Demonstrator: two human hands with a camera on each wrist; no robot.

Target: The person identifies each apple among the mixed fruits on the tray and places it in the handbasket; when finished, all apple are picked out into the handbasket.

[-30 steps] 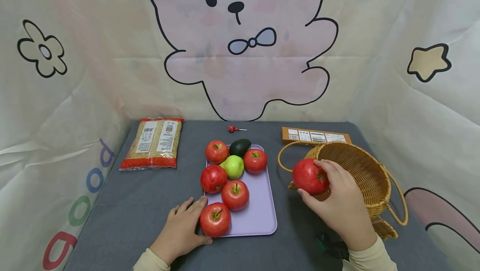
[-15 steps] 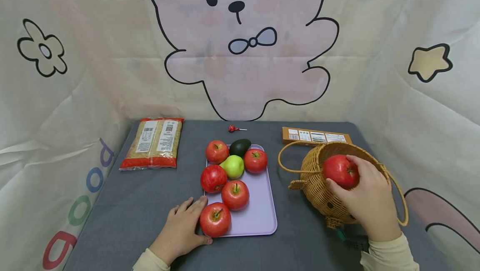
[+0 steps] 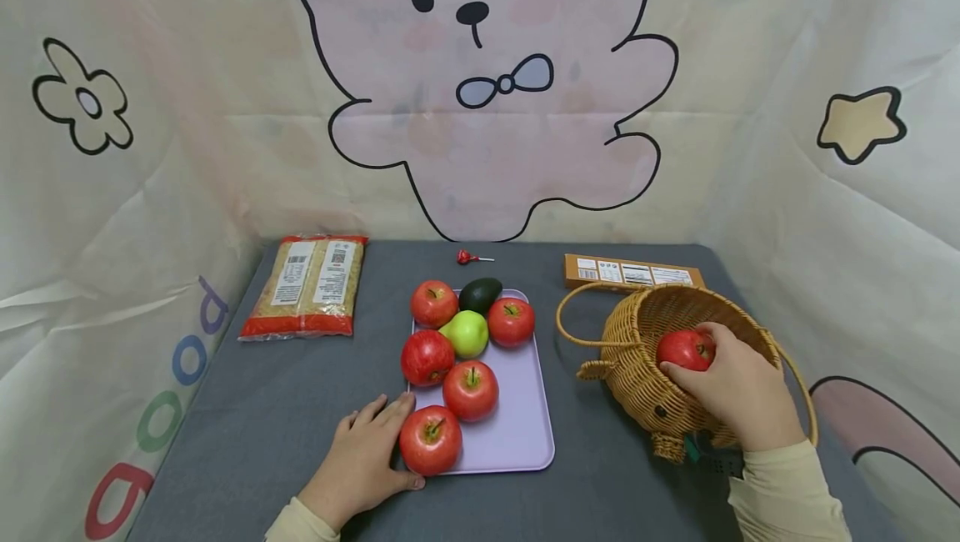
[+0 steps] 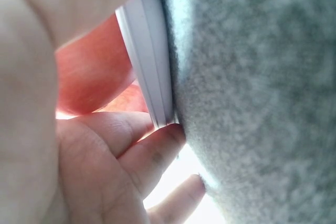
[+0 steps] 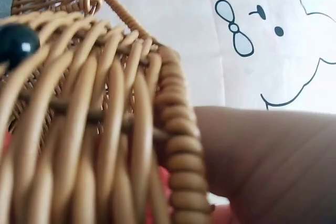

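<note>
Red fruit (image 3: pixel 684 350), w/ R grip (image 3: pixel 742 396) clamped on it: now down inside wicker basket (image 3: pixel 626 383) at right, deeper than 0.5 s ago. L grip (image 3: pixel 360 450), digits apart, unmoved at near-left corner of lilac tray (image 3: pixel 521 417), by red apple (image 3: pixel 431 440). Green pear (image 3: pixel 467 335), far half of tray, also unchanged, as is long box (image 3: pixel 633 272), far right on table (image 3: pixel 300 392).

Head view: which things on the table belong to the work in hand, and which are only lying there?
Seemingly in use: red fruit, held by the right hand; wicker basket; lilac tray, touched by the left hand; probably the tray's other fruit.
Seemingly just lying about: red-edged bag, lollipop, long box.
</note>
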